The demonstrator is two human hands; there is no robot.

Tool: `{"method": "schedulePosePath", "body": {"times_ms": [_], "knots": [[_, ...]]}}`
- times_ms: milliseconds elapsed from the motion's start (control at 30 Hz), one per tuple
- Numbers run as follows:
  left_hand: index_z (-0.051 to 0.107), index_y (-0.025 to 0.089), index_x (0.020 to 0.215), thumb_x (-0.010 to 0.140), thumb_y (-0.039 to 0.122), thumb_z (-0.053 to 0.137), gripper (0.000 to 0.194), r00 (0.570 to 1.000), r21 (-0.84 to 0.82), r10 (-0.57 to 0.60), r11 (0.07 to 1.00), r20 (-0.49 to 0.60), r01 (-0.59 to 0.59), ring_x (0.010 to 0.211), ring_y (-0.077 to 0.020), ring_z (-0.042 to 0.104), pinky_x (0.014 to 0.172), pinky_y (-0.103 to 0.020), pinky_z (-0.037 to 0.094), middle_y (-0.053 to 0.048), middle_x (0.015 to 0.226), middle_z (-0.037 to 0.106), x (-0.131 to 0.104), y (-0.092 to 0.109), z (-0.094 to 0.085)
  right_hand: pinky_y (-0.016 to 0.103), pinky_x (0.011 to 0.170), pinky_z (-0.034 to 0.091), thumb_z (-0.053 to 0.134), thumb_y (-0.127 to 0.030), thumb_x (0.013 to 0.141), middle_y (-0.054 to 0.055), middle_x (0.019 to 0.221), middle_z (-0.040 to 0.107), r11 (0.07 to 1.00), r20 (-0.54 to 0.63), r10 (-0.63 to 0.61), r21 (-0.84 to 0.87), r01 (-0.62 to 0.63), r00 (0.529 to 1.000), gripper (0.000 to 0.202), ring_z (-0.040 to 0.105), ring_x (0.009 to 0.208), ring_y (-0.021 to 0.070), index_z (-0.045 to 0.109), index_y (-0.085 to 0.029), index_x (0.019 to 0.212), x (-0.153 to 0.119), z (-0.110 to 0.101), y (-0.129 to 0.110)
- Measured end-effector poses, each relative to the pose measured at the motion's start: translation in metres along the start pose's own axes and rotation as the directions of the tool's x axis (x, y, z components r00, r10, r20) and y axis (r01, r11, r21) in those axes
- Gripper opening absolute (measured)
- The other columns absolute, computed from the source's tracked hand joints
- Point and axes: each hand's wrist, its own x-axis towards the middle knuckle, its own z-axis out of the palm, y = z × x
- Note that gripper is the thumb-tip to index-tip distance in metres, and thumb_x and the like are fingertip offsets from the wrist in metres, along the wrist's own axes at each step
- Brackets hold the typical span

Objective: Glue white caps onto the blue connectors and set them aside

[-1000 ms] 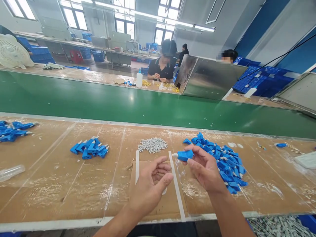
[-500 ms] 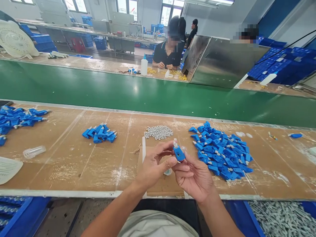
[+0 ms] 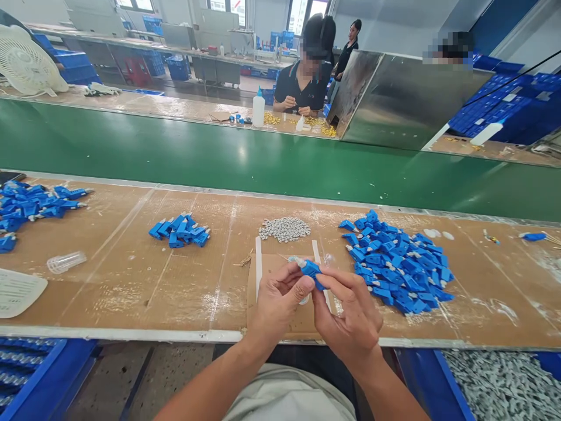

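Pinching a white-tipped blue plastic part [image 3: 312, 269] in the fingers of both left hand [image 3: 277, 298] and right hand [image 3: 350, 313], above a cardboard sheet [image 3: 302, 327]. Holding it near small grey pieces [image 3: 284, 229], between a large blue heap [image 3: 398, 263] and a smaller cluster [image 3: 180, 230].

Above the table [image 3: 118, 292], the part [image 3: 312, 272] sits between the left hand [image 3: 280, 295] and the right hand [image 3: 350, 310], with pellets [image 3: 284, 229] behind it, one pile [image 3: 398, 263] to the pellets' right, two heaps [image 3: 179, 230] to their left, the belt [image 3: 197, 152] behind the table and a bottle [image 3: 258, 110] on the bench [image 3: 175, 106] beyond.
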Motion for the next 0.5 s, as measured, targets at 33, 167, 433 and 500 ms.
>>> {"method": "schedulePosePath", "body": {"times_ms": [33,167,433,500], "knots": [[0.079,0.020,0.105,0.078,0.035,0.083,0.031,1.000,-0.005,-0.001,1.000,-0.015,0.001,0.090,-0.0176,0.070,0.083,-0.027,0.055,-0.006,0.095,0.078,0.000,0.000,-0.001,0.041,0.085,0.059,0.071,-0.002,0.083,0.008,0.111,0.073,0.999,0.021,-0.015,0.029,0.015,1.000,0.054,0.070,0.100,0.0252,0.061,-0.032,0.127,-0.001,-0.001,0.001],[0.078,0.018,0.100,0.082,0.036,0.079,0.025,0.991,-0.094,-0.013,0.996,-0.131,0.001,0.084,-0.0156,0.071,0.074,-0.023,0.056,-0.006,0.094,0.076,0.003,0.006,-0.015,0.036,0.076,0.060,0.071,-0.017,0.088,0.008,0.113,0.068,0.928,0.181,0.234,0.252,-0.275,0.955,0.042,0.069,0.087,0.0201,0.061,-0.027,0.128,-0.007,-0.008,0.019],[0.076,0.013,0.103,0.077,0.034,0.082,0.034,0.962,-0.083,-0.096,0.994,-0.254,0.077,0.080,-0.0149,0.070,0.066,-0.020,0.055,-0.006,0.090,0.072,0.008,0.004,-0.042,0.030,0.061,0.049,0.070,-0.047,0.088,0.007,0.089,0.070,0.615,0.557,0.570,0.199,-0.763,0.604,0.031,0.059,0.067,0.0177,0.075,-0.018,0.099,-0.042,0.008,0.052],[0.076,0.013,0.103,0.077,0.034,0.082,0.034,0.960,-0.087,-0.117,0.991,-0.253,0.098,0.080,-0.0144,0.070,0.066,-0.020,0.055,-0.006,0.089,0.071,0.007,0.000,-0.042,0.031,0.064,0.049,0.069,-0.047,0.089,0.007,0.090,0.070,0.587,0.551,0.584,0.220,-0.779,0.596,0.030,0.060,0.070,0.0184,0.074,-0.018,0.097,-0.046,0.015,0.050]]}}
